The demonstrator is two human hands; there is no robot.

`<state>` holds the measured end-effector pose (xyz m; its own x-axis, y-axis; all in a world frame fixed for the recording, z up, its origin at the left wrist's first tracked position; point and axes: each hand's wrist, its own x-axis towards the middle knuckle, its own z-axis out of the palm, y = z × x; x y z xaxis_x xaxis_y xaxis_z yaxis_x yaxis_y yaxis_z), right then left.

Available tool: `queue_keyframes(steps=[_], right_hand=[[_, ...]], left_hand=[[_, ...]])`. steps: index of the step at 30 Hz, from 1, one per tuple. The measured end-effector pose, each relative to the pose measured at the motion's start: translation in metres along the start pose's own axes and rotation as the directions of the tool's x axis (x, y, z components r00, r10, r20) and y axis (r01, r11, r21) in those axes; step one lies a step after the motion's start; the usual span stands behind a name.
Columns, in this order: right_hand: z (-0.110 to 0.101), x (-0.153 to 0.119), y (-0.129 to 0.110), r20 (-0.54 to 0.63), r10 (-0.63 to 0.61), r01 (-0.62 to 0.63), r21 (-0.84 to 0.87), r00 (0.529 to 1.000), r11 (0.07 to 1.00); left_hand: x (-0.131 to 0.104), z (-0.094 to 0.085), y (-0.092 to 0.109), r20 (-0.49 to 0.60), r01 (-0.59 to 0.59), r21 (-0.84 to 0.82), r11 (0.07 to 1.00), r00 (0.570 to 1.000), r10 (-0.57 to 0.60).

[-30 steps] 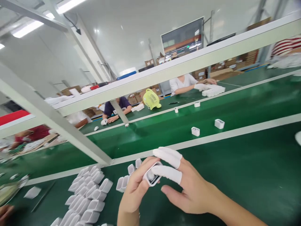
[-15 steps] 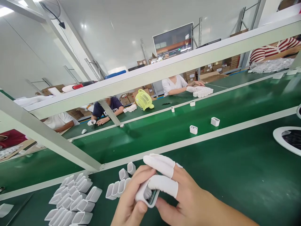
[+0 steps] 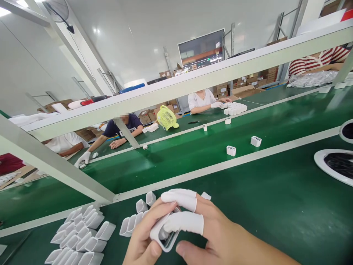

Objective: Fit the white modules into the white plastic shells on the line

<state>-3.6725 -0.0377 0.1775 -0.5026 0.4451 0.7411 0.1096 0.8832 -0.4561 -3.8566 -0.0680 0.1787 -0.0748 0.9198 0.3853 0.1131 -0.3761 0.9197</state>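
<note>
My left hand (image 3: 143, 235) is wrapped round a white plastic housing (image 3: 157, 235), a small hollow shell with rounded corners, its open end tilted up toward me. My right hand (image 3: 206, 228) wears white finger covers on two fingers. One covered finger reaches into the housing's opening; the other lies bent over its far side, while the bare thumb is apart from it. Something dark and shiny shows inside, partly hidden by the finger. Left of my hands stand several similar housings (image 3: 127, 225) in a short row, and a larger group of housings (image 3: 93, 244) lies farther left.
Beyond my green bench runs a green conveyor belt (image 3: 176, 154) carrying white pieces, among them a white unit (image 3: 231, 150). A slanting frame post (image 3: 55, 158) stands at left. Co-workers sit opposite, near a yellow fan (image 3: 167, 117). A white-rimmed round object (image 3: 317, 162) is at right.
Both hands and the housing have shifted slightly left and down in view, my right thumb now clear of the housing. A co-worker's gloved hand has reached out to the belt's far edge.
</note>
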Motion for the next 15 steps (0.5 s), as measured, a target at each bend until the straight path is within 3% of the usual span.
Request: queue_keyframes(steps=[5, 8, 10, 12, 15], right_hand=[[0.012, 0.004, 0.003, -0.075, 0.034, -0.038, -0.057, 0.997, 0.998], [0.006, 0.006, 0.006, -0.007, 0.046, -0.045, 0.035, 0.999, 0.998], [-0.002, 0.006, 0.007, 0.012, -0.021, 0.019, 0.133, 1.0, 0.991], [-0.008, 0.005, 0.008, -0.063, -0.084, 0.093, 0.167, 0.994, 0.982], [-0.011, 0.003, 0.008, -0.168, -0.138, 0.143, 0.017, 0.976, 0.99]], left_hand=[[0.004, -0.002, 0.0, 0.017, -0.061, 0.109, 0.992, 0.998, 0.06], [0.004, 0.001, 0.001, 0.021, -0.109, 0.144, 0.984, 0.994, 0.108], [0.004, 0.001, 0.0, 0.006, -0.144, 0.131, 0.981, 0.99, 0.144], [0.005, -0.001, -0.003, 0.015, -0.177, 0.109, 0.978, 0.984, 0.176], [0.01, -0.008, -0.009, 0.088, -0.237, 0.095, 0.967, 0.969, 0.229]])
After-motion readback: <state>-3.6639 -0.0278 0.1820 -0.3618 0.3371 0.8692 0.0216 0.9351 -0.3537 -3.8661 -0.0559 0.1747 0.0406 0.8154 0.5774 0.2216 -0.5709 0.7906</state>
